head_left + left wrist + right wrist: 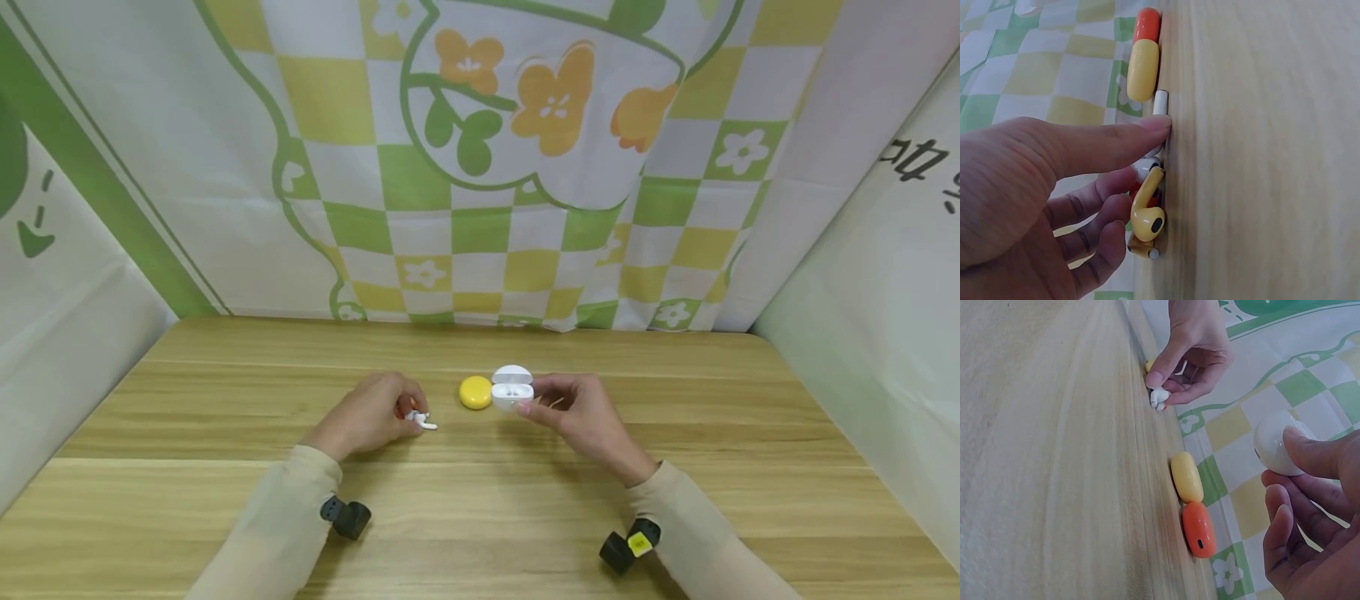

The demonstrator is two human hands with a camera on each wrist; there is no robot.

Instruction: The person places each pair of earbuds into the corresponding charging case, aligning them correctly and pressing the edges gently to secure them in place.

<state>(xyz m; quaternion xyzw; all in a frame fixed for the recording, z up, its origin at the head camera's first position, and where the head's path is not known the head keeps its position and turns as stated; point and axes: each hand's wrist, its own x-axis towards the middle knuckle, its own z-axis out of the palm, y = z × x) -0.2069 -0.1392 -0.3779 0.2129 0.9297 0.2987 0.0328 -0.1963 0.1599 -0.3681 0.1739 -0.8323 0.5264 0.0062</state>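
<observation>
My left hand (369, 419) pinches a white earbud (426, 422) between thumb and fingertips, close over the tabletop. Beside those fingers, the left wrist view shows a yellow earbud (1149, 222), with a red piece (1154, 197) partly hidden behind it. My right hand (588, 417) holds a white earbud case (512, 395) with its lid raised. In the right wrist view this rounded case (1277, 444) sits between thumb and fingers, above the table. A yellow case (476, 392) stands just left of it, and an orange-red case (1199, 530) adjoins the yellow one.
The wooden table (480, 517) reaches back to a checkered, flower-printed cloth (480, 225). White printed sheets hang at the left (67, 333) and right (862, 292) sides. Each sleeve carries a black wrist camera.
</observation>
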